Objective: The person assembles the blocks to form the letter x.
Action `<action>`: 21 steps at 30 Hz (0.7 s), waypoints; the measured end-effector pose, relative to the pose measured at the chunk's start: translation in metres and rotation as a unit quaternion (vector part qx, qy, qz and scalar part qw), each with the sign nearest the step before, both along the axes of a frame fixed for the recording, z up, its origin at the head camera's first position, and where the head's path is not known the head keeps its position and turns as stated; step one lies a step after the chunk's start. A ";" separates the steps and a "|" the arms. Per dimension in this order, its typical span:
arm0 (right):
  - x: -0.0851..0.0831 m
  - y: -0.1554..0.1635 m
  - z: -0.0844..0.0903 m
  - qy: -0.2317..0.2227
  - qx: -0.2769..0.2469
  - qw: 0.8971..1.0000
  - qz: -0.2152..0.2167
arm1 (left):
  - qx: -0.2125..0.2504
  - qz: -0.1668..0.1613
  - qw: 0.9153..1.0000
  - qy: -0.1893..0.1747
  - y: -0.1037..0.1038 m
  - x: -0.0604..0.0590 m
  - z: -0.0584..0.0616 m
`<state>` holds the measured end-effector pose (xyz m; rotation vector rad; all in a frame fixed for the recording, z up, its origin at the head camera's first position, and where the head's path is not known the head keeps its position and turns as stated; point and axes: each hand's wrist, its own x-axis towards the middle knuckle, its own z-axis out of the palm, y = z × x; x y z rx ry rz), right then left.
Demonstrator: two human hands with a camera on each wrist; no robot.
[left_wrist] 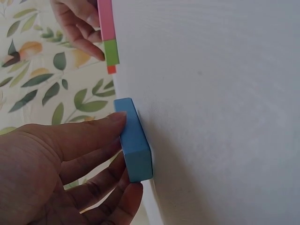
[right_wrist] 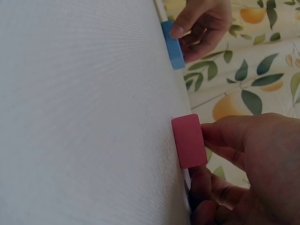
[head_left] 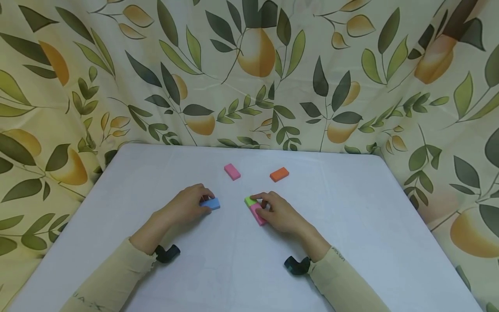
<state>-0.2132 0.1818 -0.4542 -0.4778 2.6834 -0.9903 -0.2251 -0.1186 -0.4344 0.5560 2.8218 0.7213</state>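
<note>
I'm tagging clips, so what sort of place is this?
Probably a curtained-off tabletop work area: a white table, leaf-and-fruit patterned fabric hanging behind and beside it, and small coloured blocks.

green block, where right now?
Near the middle of the head view, by the fingertips of the right hand: the green block butts against a pink block's far end, with the blue block to its left.

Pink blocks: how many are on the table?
2: a far pink block, left of the orange block, and a near pink block in the right hand, against the green block.
</note>
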 end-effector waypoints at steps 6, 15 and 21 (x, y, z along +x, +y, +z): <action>0.000 0.001 0.000 0.002 -0.001 1.000 0.001 | 0.000 -0.001 1.000 -0.001 0.001 0.001 0.000; 0.001 0.000 0.001 0.002 -0.006 1.000 0.002 | 0.001 -0.003 1.000 0.002 0.002 0.001 -0.001; 0.001 0.000 0.001 -0.001 -0.004 1.000 -0.002 | 0.002 -0.009 1.000 0.004 0.003 0.002 -0.001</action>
